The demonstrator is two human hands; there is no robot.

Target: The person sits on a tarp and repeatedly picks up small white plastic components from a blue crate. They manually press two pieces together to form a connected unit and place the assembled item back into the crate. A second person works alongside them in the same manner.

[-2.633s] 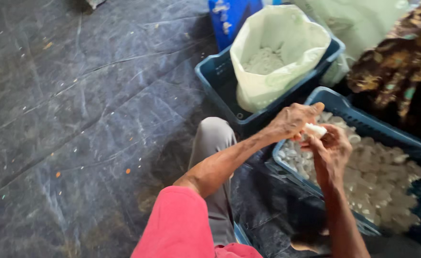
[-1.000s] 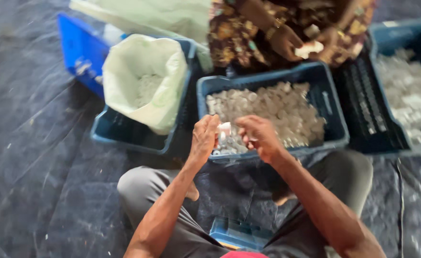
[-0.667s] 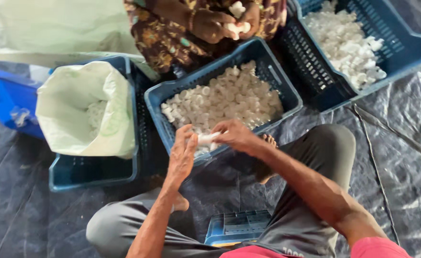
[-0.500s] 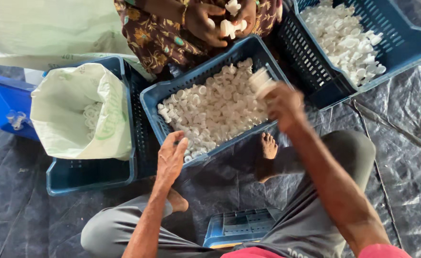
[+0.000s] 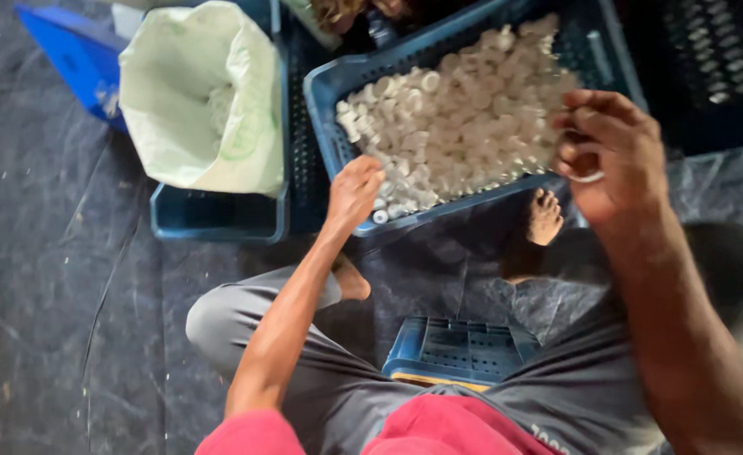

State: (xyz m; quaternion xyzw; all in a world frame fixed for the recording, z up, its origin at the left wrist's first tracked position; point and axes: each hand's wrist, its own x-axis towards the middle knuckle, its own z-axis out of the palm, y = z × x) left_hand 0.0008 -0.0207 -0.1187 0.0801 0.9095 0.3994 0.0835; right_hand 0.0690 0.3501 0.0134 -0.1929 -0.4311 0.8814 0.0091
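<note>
On a dark plastic sheet [image 5: 59, 278] spread over the ground, a seated person works over a blue crate [image 5: 325, 101] heaped with small white caps [image 5: 464, 118]. At the crate's near-left corner, the left hand [image 5: 353, 192] rests on the rim, its fingers curled down together among the caps; whether they grip one cannot be told. To the right and nearer, the right hand [image 5: 611, 152] hovers at the crate's near-right edge, fingers bent inward and pinching a thin white ring [image 5: 586, 175] that shows below the palm. Left of the caps crate stands a second blue crate [image 5: 219, 215] holding an open pale green bag [image 5: 203, 101] with more white pieces inside. A bare foot [image 5: 545, 217] lies just beside the near edge of the caps crate, and a small blue slatted stool [image 5: 460, 350] sits between the person's grey-trousered legs. Another dark crate [image 5: 708, 76] occupies the far right.
</note>
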